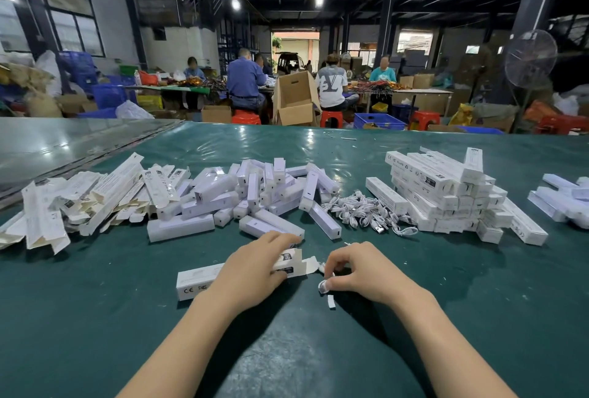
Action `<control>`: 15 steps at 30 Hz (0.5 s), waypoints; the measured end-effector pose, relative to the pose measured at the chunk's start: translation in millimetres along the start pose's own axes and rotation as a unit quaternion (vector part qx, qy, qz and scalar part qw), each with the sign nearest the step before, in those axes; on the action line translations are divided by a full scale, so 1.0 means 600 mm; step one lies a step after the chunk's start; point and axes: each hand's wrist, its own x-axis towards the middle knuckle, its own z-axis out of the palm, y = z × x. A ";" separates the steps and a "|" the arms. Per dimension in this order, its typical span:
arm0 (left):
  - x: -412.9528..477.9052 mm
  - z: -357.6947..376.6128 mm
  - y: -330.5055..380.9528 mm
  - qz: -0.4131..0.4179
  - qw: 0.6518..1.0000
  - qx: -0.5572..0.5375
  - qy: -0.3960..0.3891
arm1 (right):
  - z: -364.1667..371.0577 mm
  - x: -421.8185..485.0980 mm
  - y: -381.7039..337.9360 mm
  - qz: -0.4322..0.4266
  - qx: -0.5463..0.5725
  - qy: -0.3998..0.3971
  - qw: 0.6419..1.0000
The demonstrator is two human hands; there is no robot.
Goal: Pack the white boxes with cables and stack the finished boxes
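The dark green table (95,318) carries everything. At its right sits a stack of closed white cardboard boxes (446,193). In the middle is a loose heap of white rectangular boxes (255,197), and at the left a spread of flattened white cartons (79,203). Between the heap and the stack lies a tangle of coiled white cables (360,209).

The task's own piece, a long white cardboard box (197,281), lies flat on the table in front of the person. Its right end is open and the end flap (310,265) is folded outward. A small coiled white cable (323,284) sits just beside that mouth.

The step in hand looks like feeding the cable into the open end. To do it well, the box should be kept pinned so it cannot slide. The flap needs to stay clear of the mouth, and the coil should go in tight and end-first so no loop catches on the edge.

The left hand (251,267) lies over the box near the open end, fingers reaching across its top and thumb against the near side, clamping it. The right hand (360,270) is curled, its thumb and fingertips pinching the coil low on the table.
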 end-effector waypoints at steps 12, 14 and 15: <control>0.002 0.007 -0.003 0.075 0.997 -0.014 -0.023 | 0.021 0.002 -0.001 -0.014 -0.002 0.051 0.999; 0.002 0.008 -0.003 0.074 0.997 -0.014 -0.032 | 0.028 0.004 -0.002 -0.014 0.002 0.063 0.998; 0.002 0.008 -0.003 0.074 0.996 -0.016 -0.037 | 0.032 0.005 -0.002 -0.014 0.001 0.067 0.998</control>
